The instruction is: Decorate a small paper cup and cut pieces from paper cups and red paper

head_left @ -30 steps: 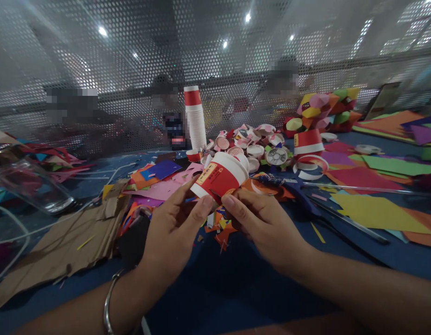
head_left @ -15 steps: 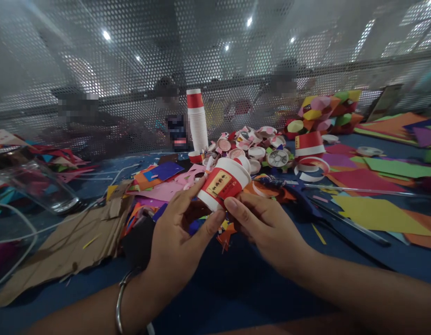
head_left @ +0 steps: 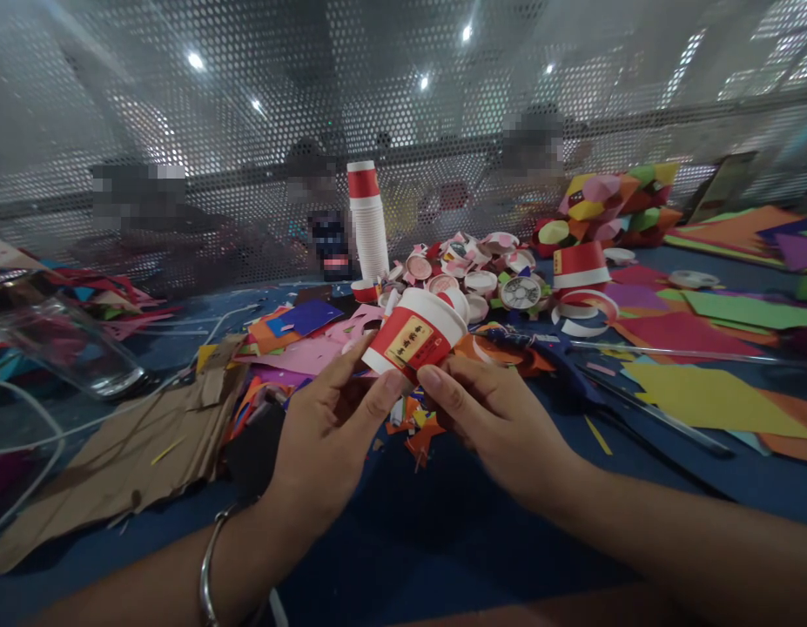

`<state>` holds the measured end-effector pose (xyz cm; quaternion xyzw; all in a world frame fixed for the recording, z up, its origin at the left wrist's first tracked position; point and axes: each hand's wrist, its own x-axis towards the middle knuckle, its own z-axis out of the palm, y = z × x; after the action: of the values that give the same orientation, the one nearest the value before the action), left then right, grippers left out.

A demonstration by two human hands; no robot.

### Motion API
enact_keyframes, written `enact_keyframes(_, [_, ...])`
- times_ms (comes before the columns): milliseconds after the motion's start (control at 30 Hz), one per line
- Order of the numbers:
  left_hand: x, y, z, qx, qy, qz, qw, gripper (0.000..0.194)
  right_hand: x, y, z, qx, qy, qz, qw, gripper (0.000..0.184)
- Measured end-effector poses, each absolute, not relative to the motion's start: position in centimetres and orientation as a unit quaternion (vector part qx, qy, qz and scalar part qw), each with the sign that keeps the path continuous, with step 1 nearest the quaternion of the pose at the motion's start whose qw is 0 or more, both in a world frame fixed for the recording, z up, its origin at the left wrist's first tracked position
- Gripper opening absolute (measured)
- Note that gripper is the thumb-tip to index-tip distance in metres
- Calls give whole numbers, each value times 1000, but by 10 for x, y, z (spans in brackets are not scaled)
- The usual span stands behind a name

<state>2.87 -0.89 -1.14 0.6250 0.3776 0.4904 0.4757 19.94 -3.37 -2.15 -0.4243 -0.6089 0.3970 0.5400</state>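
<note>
Both my hands hold a red and white paper cup (head_left: 416, 333) with a yellow label, tilted with its mouth pointing away and to the right. My left hand (head_left: 325, 435), with a metal bangle on its wrist, pinches the cup's base from the left with thumb and fingers. From the right, my right hand (head_left: 501, 422) grips the same base with its thumb on top. The cup hangs just above a scatter of coloured paper scraps (head_left: 413, 427) on the blue table (head_left: 429, 540).
A tall stack of paper cups (head_left: 367, 222) stands at the back, beside a heap of cut cup pieces (head_left: 474, 270). Coloured paper sheets (head_left: 703, 383) lie right, brown cardboard (head_left: 129, 453) and a clear container (head_left: 70, 348) left. A perforated screen (head_left: 246, 131) closes the far edge, with people behind it.
The cup has turned a little in my fingers, so its yellow label faces me more. My hands stay in nearly the same place.
</note>
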Motion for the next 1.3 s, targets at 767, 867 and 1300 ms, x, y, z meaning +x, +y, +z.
enact_keyframes(767, [25, -7, -10, 710, 357, 480, 372, 45, 199, -35, -21, -446, -623, 358, 533, 50])
enact_keyframes(867, [24, -6, -10, 732, 361, 486, 313, 49, 199, -35, -20, -439, -615, 372, 539, 51])
enact_keyframes(1300, [30, -8, -13, 638, 375, 509, 439, 59, 199, -33, -20, -430, -615, 382, 539, 46])
